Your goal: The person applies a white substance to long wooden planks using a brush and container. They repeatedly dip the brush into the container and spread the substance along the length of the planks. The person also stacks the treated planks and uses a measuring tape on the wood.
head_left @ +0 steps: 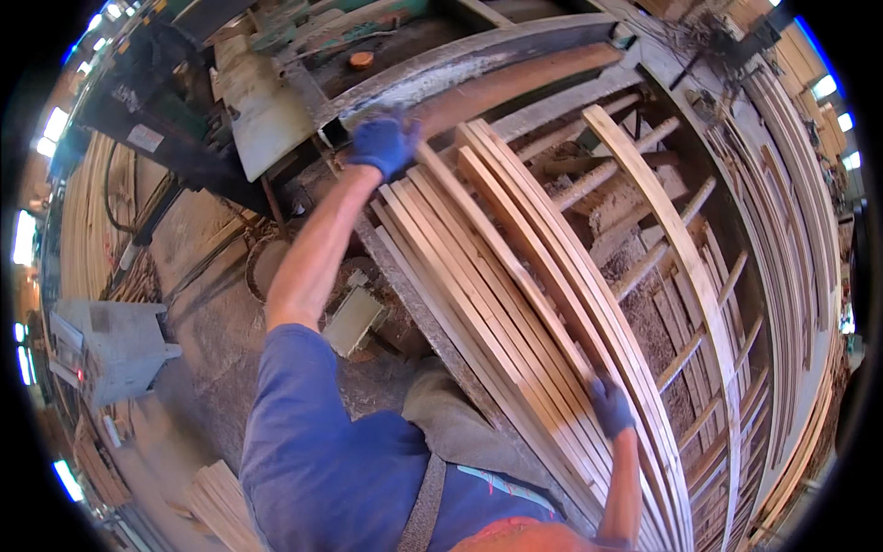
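Note:
My left hand (382, 147), in a blue glove, is at the far end of a long wooden strip (492, 235), its fingers closed about that end and slightly blurred. Farther down the same strip, my right hand (610, 408) wears a dark blue glove and closes round its edge. This strip lies raised along the top of a row of wooden strips (478, 299) packed side by side. Right beside it stands a taller stack of boards (589, 304). My right fingertips are partly hidden.
A metal frame with rollers (685, 354) stretches to the right, with one long board (658, 198) across it. Sawdust and offcuts lie beneath. A rusty metal channel (515, 87) crosses the far end. Left are a grey metal box (115, 345) and dark machinery (170, 120). More stacked timber (782, 230) lines the right.

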The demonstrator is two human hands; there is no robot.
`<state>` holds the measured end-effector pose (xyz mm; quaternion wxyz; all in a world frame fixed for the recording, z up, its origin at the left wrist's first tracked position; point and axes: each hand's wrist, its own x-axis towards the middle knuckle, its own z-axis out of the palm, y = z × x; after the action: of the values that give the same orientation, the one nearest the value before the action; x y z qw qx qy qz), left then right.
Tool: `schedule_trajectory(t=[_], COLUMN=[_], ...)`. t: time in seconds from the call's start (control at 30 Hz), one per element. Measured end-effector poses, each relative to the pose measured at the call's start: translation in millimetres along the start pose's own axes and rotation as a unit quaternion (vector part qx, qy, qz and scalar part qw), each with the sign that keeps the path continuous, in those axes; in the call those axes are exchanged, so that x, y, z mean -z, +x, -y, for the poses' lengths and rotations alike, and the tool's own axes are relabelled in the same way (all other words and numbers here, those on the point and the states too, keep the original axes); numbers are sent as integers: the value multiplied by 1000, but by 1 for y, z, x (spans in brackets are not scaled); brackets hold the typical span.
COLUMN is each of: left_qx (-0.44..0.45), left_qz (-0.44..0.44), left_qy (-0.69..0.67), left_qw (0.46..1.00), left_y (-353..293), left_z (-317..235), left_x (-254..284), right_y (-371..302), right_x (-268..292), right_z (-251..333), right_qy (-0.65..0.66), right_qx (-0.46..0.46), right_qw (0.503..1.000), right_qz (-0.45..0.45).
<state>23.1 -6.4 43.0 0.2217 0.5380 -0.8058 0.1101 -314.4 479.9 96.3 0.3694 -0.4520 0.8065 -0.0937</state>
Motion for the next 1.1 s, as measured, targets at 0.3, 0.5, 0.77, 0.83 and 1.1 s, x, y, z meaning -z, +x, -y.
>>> schedule_trajectory(t=[0.3,0.5,0.77,0.83,1.1], left_qx=[-421,-316,-240,-245,-99], left_qz=[204,177,226,210,218], left_qy=[-491,-494,-461,-490,-464], left_qw=[735,790,824,810,853], left_y=[-150,-194,-253,-259,-294], left_z=[-158,-133,-97,-109,-81], left_x=[183,205,175,165,178], right_y=[44,10,49,50,32], right_x=[-35,-26,-44,-43,-41], right_z=[12,-23,13,19,-3], right_qy=[-87,-51,-62,-77,-63], right_qx=[-8,1,21,37,8], right_qw=[996,998,997,994,997], right_qz=[-32,-22,-51,-68,-48])
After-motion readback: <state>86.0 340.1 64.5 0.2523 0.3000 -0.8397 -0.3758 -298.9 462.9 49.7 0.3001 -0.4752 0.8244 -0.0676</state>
